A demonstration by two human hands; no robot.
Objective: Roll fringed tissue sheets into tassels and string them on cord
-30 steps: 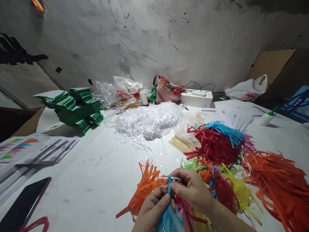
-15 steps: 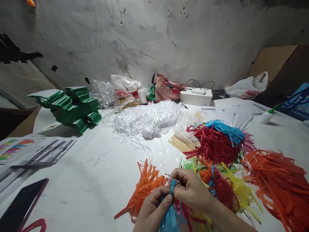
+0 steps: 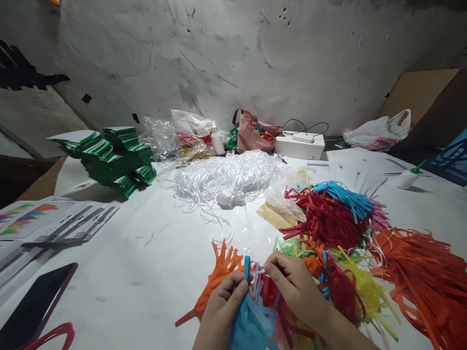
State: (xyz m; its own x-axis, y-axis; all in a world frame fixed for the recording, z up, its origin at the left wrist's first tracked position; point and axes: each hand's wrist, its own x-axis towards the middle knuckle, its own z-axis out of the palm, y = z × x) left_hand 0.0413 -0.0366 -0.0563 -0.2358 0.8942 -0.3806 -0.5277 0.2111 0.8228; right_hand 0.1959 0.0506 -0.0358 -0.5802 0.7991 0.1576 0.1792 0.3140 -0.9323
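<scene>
My left hand point(image 3: 226, 304) is closed on a blue paper tassel point(image 3: 251, 323), whose looped top sticks up above the thumb while the strips hang down below. In my right hand point(image 3: 290, 279) the thumb and forefinger pinch the end of a white string point(image 3: 259, 271), which runs across to the blue loop. Beside the left hand lies an orange tassel point(image 3: 219, 274). Under and behind the right hand are red, yellow and green tassels point(image 3: 355, 282), partly hidden by the hand and forearm.
A heap of white string point(image 3: 229, 177) lies mid-table. Dark red tassels point(image 3: 328, 218) and a large orange-red bundle point(image 3: 423, 277) fill the right side. At left are stacked green cards point(image 3: 113, 158), printed sheets point(image 3: 54, 221) and a phone point(image 3: 40, 306). A glue bottle point(image 3: 407, 177) stands far right.
My hands have moved apart. The blue tassel has shifted left and its loop now stands upright, with the white string stretched between it and my right hand. The view has shifted slightly.
</scene>
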